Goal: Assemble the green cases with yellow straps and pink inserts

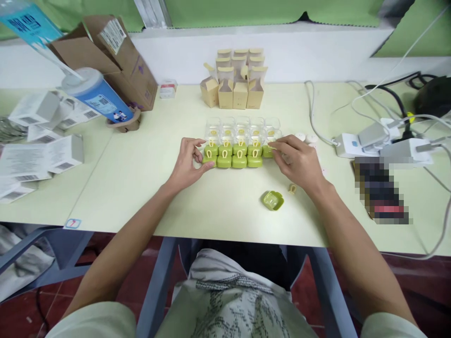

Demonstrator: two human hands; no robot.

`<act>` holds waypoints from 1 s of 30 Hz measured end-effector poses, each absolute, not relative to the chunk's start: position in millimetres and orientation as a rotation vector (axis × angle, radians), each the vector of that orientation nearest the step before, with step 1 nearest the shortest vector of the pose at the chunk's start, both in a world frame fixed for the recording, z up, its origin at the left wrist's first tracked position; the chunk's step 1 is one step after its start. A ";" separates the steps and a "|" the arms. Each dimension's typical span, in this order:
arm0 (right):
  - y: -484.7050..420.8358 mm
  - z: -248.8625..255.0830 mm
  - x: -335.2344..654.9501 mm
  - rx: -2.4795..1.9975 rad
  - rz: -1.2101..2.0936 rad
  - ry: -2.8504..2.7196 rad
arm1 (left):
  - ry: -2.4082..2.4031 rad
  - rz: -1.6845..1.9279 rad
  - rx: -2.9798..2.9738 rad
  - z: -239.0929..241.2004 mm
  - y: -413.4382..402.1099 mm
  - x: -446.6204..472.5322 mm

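**Two hands at a block of green cases**

A pale table (141,188) fills the view. At its back left, an open cardboard box (120,56) lies tipped on its side. Flat white cartons (42,155) are piled along the left edge. To the right is a tangle of white cables and chargers (369,138). A blue bottle (100,98) stands tilted just in front of the cardboard box.

Against the back wall is a cluster of small tan boxes (234,87) with their flaps up. In front of them, at the middle of the table, the green cases (232,157) stand packed in two tight rows, with clear lids (243,126) lined up just behind.

The left hand (186,162) rests at the left end of the block. Its fingers are curled, with the thumb and forefinger tips against the end case; whether they actually grip it is hard to tell. The right hand (299,162) is at the right end, where its thumb and forefinger pinch the last case of the back row.

One open green case (273,200) lies apart, nearer the table's front edge. A small tan loop (292,188) lies just beside it, under the right wrist.
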State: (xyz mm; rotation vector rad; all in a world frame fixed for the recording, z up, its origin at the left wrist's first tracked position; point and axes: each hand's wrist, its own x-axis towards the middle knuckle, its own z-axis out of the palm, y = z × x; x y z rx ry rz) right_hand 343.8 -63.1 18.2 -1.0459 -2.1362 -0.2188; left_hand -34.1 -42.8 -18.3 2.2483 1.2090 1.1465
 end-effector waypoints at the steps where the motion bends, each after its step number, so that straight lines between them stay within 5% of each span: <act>1: -61.9 17.8 343.1 -1.031 -0.214 -2.127 | 1.204 1.143 2.246 -19.7 -42.2 -33.9; 12: -141.5 70.6 372.9 -1.435 -0.068 -2.298 | 1.150 1.409 2.556 7.9 -69.9 -11.9; 22: -161.8 34.4 385.9 -1.462 0.200 -2.224 | 0.848 0.488 3.019 6.2 -169.8 114.6; 30: -183.1 56.7 338.0 -1.041 0.509 -1.924 | 0.963 1.086 2.485 4.2 -167.9 84.0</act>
